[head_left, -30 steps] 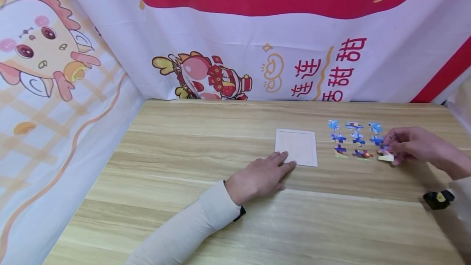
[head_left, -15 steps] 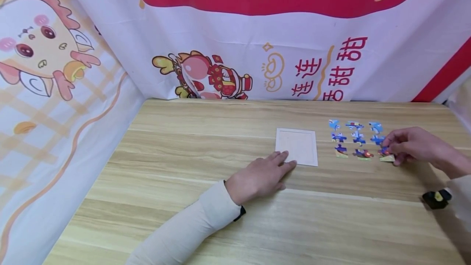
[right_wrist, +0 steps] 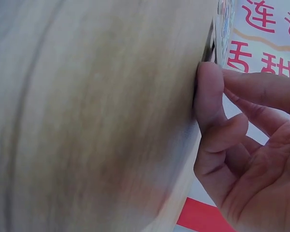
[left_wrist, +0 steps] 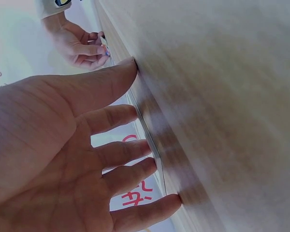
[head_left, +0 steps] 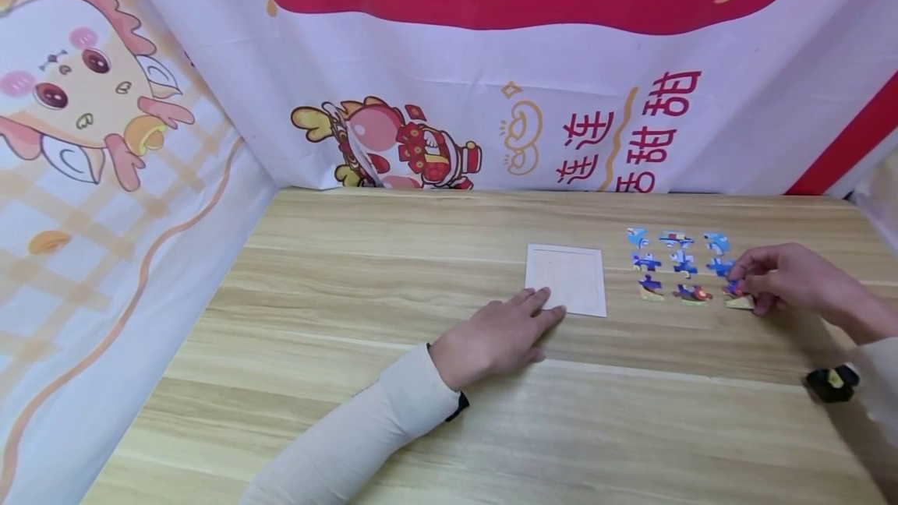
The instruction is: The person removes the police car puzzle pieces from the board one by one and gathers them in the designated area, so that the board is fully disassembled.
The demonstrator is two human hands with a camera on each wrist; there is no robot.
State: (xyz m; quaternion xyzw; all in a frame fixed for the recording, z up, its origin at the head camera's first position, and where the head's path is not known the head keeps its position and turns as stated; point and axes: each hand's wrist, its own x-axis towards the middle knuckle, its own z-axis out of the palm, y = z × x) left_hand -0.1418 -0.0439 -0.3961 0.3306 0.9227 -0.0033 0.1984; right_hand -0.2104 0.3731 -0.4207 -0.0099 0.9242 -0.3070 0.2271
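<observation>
A square, pale puzzle tray [head_left: 568, 279] with a raised border lies on the table. My left hand [head_left: 494, 337] rests at its near left corner, fingers extended, with fingertips on the border; the left wrist view shows them along the tray's thin edge. Right of the tray, small jigsaw pieces [head_left: 682, 262] in blue, red and green are laid out in spaced rows. My right hand [head_left: 793, 279] pinches the jigsaw piece [head_left: 738, 302] at the near right corner of that layout, close over the table. Its fingers partly hide the piece. The right wrist view shows thumb and finger at its edge [right_wrist: 214, 50].
The wood-grain table [head_left: 316, 294] meets a hanging white and red printed cloth [head_left: 435, 61] at the back. Another printed cloth [head_left: 126, 201] hangs along the left side. A black device [head_left: 831, 383] sits by the right sleeve.
The jigsaw piece in my right hand has gone from tilted to lying nearly flat, in line with its row. My left hand and the tray have stayed in place.
</observation>
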